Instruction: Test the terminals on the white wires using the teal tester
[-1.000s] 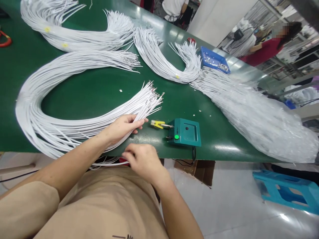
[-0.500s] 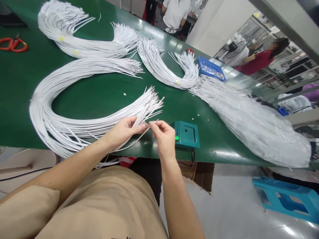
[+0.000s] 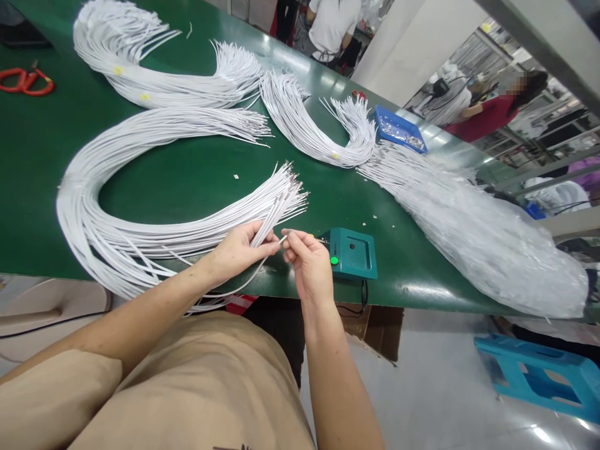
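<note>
My left hand (image 3: 244, 251) is closed around a few white cables (image 3: 270, 220) whose ends point up and right. Between the two hands a single cable end (image 3: 282, 239) shows, pinched by the fingertips of my right hand (image 3: 308, 257). Just right of that hand sits a green device (image 3: 355, 253) with a lit green button. A large U-shaped bundle of white cables (image 3: 77, 187) lies on the green table (image 3: 187, 181), its lower end behind my left hand.
More white cable bundles (image 3: 178, 90) (image 3: 304, 134) lie farther back. A blue tray (image 3: 398, 129) holds small parts. Plastic-wrapped cables (image 3: 497, 231) lie at right, red-handled cutters (image 3: 28, 82) at left. Two people (image 3: 330, 28) (image 3: 492, 115) are beyond the table; a blue stool (image 3: 539, 375) stands on the floor.
My right fingers have turned and shifted slightly at the cable end. The held cables in my left hand stand a little more upright. The view has moved slightly.
</note>
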Available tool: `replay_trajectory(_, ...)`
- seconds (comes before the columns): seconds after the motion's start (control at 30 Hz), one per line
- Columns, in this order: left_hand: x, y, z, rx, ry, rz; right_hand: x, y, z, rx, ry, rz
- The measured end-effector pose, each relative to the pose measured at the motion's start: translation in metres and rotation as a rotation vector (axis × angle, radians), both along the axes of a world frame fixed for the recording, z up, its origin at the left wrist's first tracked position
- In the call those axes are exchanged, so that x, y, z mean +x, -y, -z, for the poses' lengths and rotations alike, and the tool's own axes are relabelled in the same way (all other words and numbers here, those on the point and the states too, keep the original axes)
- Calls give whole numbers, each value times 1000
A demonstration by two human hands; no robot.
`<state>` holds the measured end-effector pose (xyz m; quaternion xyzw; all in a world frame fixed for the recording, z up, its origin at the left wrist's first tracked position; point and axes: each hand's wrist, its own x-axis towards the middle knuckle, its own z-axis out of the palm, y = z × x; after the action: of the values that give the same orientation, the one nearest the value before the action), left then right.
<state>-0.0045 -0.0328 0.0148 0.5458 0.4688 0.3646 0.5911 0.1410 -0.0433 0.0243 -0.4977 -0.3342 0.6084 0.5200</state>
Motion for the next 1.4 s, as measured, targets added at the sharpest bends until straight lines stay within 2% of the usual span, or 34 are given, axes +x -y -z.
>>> replay_trajectory(0.1,1,-1,1,5,47,-24,-2,1,3,-106,-235,-76)
replay_trajectory(0.17,1,-1,1,10,55,-45,-4,1,4,-160,-317,-101)
replay_trajectory(0.33,4,1,1,-18,92,3,-3,-5,0,-180,-263,-77)
replay_trajectory(0.5,5,3,7,4,91,19,-3,-11,-3,-207,-190,-112)
replay_trajectory(0.73,2,3,11,41,19,-55,-1,-4,8,-272,-344,-117)
replay_trajectory(0.9,3,2,8,35,26,-56,0,2,10,-202,-335,-87)
replay_trajectory(1.0,3,2,5,35,4,-67,-1,5,10,-92,-163,-14)
replay_trajectory(1.13,5,2,6,-19,57,-64,-3,7,11,58,245,57)
replay_trajectory(1.2,6,2,6,-107,152,-63,-4,9,14,177,496,72)
replay_trajectory(1.3,8,-1,4,-310,350,-55,-5,10,20,440,937,108)
replay_trajectory(1.4,9,-6,4,-462,475,-12,-1,9,26,666,1283,62)
